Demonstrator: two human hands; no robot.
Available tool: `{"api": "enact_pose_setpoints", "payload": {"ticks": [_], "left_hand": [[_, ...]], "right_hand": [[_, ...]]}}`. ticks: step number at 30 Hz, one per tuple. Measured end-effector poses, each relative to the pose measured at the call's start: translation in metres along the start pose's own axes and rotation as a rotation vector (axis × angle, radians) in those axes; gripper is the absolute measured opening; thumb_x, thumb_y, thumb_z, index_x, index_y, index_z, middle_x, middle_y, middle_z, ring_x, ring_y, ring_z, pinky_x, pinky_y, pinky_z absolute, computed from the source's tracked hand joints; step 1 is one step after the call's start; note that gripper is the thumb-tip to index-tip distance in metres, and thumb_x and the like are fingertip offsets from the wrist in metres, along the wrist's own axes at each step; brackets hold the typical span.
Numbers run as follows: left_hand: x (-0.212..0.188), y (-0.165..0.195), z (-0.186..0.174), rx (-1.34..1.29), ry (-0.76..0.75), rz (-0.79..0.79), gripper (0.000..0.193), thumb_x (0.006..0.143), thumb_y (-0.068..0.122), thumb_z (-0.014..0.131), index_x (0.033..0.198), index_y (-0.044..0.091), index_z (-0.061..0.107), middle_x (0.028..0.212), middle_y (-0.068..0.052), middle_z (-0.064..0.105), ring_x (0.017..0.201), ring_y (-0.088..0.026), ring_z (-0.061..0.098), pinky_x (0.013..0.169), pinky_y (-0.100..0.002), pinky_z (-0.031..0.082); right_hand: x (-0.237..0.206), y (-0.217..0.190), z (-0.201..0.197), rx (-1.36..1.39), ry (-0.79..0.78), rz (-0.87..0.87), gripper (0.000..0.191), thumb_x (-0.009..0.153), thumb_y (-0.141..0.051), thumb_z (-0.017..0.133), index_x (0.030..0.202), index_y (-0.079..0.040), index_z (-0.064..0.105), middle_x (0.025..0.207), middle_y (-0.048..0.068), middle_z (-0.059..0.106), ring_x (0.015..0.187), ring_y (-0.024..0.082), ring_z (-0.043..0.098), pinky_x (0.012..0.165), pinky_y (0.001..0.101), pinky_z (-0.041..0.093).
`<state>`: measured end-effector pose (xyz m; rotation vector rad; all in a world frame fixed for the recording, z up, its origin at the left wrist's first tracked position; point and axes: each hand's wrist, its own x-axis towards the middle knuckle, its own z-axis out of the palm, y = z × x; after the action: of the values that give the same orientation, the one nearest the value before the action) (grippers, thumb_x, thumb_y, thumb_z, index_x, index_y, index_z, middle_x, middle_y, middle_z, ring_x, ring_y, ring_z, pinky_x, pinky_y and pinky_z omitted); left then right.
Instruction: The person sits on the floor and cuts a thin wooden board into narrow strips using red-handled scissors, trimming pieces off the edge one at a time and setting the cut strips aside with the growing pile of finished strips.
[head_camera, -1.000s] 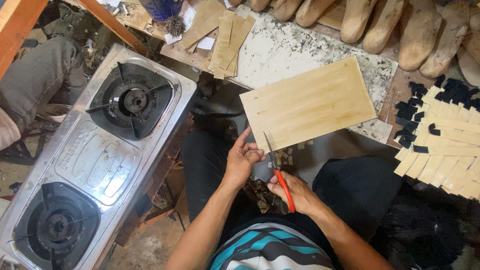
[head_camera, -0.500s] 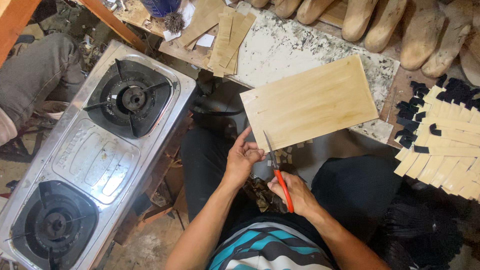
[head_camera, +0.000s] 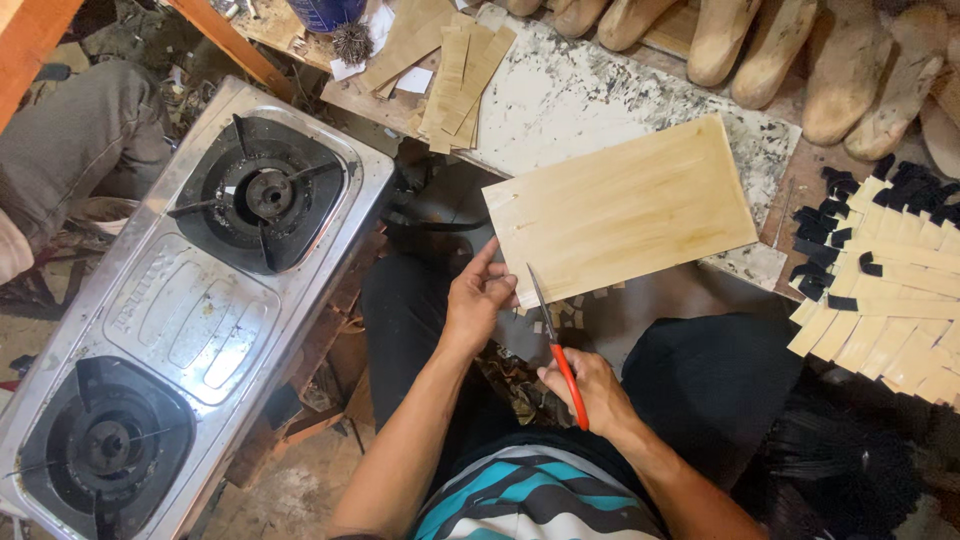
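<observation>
Right hand (head_camera: 585, 385): closed around the red handles of a pair of scissors with steel blades (head_camera: 552, 345); blades point to 11 o'clock, tips at the near edge of the board.
Left hand (head_camera: 478, 298): at 10 o'clock from the right hand; fingers curled, thumb up, fingertips close against something small at the board's near left corner; cannot tell what is pinched, too small.
Board: pale rectangular wooden board (head_camera: 620, 208), flat, tilted with its long side rising toward 2 o'clock; rests partly on a white speckled stone slab (head_camera: 560, 100); near edge overhangs the lap.
Scraps: small pale offcuts (head_camera: 572, 312) lying just under the board's near edge, between both hands.
Strips at 3 o'clock: fanned stack of pale strips with black tips (head_camera: 890, 300), well apart from the hands.
Strips at 12 o'clock: loose tan strips (head_camera: 462, 72) on the slab's far left edge.
Lasts: row of pale wooden shoe lasts (head_camera: 800, 50) along the far edge, 1 o'clock.
Stove: steel two-burner gas stove (head_camera: 190, 310), at 9 o'clock, near the left forearm, not touching.
</observation>
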<state>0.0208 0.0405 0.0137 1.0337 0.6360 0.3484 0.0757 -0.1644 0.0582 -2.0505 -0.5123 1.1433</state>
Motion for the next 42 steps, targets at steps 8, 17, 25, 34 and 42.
{"api": "enact_pose_setpoints", "payload": {"ticks": [8,17,25,34,42], "left_hand": [[-0.004,0.006,-0.001,0.034,-0.002,-0.013,0.066,0.095,-0.004,0.06,0.157,0.002,0.037,0.09,-0.002,0.061,0.071,-0.009,0.059,0.066,-0.024,0.054],[-0.01,0.007,0.0,0.007,-0.023,-0.008,0.066,0.095,-0.003,0.06,0.158,0.003,0.039,0.091,0.001,0.058,0.073,-0.008,0.059,0.068,-0.023,0.055],[-0.006,-0.002,-0.004,-0.009,-0.01,0.0,0.067,0.094,-0.003,0.062,0.157,0.001,0.04,0.093,0.0,0.061,0.077,-0.008,0.062,0.07,-0.024,0.058],[0.0,0.001,-0.007,-0.02,-0.048,0.011,0.074,0.089,-0.005,0.064,0.156,0.004,0.034,0.099,-0.004,0.062,0.078,-0.011,0.064,0.069,-0.026,0.057],[0.017,0.007,-0.004,0.016,0.039,0.037,0.065,0.093,0.001,0.064,0.154,0.004,0.042,0.094,-0.002,0.062,0.08,-0.008,0.063,0.069,-0.025,0.058]], "right_hand": [[0.009,0.01,0.003,-0.058,0.015,-0.12,0.033,0.087,-0.036,0.07,0.081,-0.004,0.069,0.052,0.006,0.058,0.045,0.014,0.057,0.046,0.0318,0.046],[0.024,0.003,0.001,0.057,-0.063,-0.048,0.033,0.087,-0.036,0.068,0.087,-0.003,0.067,0.056,0.004,0.054,0.049,0.013,0.053,0.047,0.0331,0.042],[0.023,0.008,0.005,-0.012,0.042,-0.175,0.032,0.085,-0.032,0.071,0.08,-0.001,0.066,0.053,0.005,0.055,0.05,0.014,0.055,0.049,0.0345,0.044],[0.026,0.022,0.01,-0.022,0.071,-0.197,0.028,0.085,-0.026,0.072,0.075,-0.001,0.065,0.055,0.004,0.056,0.054,0.012,0.053,0.053,0.035,0.046],[0.032,0.014,0.005,-0.086,0.095,-0.521,0.028,0.09,-0.027,0.071,0.083,0.0,0.064,0.06,0.006,0.056,0.054,0.013,0.053,0.055,0.031,0.048]]}}
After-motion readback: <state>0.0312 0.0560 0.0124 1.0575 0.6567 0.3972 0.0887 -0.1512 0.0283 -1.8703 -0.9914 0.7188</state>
